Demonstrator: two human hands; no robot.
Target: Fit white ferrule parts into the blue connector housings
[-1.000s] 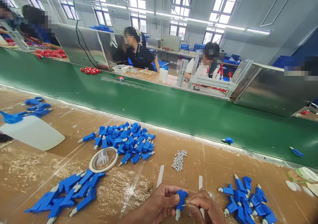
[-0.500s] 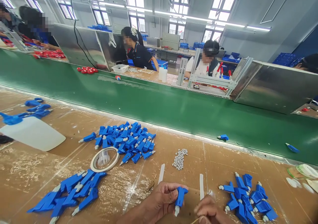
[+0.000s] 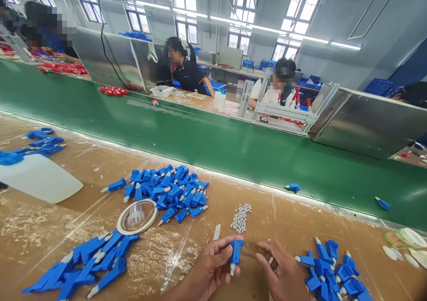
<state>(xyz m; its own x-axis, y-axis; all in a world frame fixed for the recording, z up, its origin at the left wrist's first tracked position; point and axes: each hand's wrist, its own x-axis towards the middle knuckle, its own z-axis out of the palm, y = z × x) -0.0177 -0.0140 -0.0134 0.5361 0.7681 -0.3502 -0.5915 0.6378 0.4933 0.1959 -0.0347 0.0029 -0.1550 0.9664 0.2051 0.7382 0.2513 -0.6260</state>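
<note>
Hands at bench, head view; clock dirs. taken from the blue piece (image 3: 235, 251), which is held over the brown bench (image 3: 300, 223). L hand (image 3: 213, 265): thumb and fingers closed on the piece, pale tip pointing approx. to 6 o'clock. R hand (image 3: 283, 270): betw. 3 and 4, near the piece but apart from it; fingers bent, thumb a little off the forefinger; cannot tell whether anything is gripped. Grey pellets (image 3: 240, 218), loose heap, at 12. Large blue pile (image 3: 170, 189), pale-tipped pcs., at 10; tape ring (image 3: 120, 223) betw. 9 and 10, just beside it. Smaller blue groups: left cluster (image 3: 83, 258) at 9, right cluster (image 3: 343, 274) betw. 3 and 4, well past R hand. Green belt (image 3: 213, 136) runs beyond the bench, w/ one loose blue pc. (image 3: 293, 187) betw. 1 and 2. Co-worker in dark shirt (image 3: 190, 76) betw. 11 and 12, across the belt.
</note>
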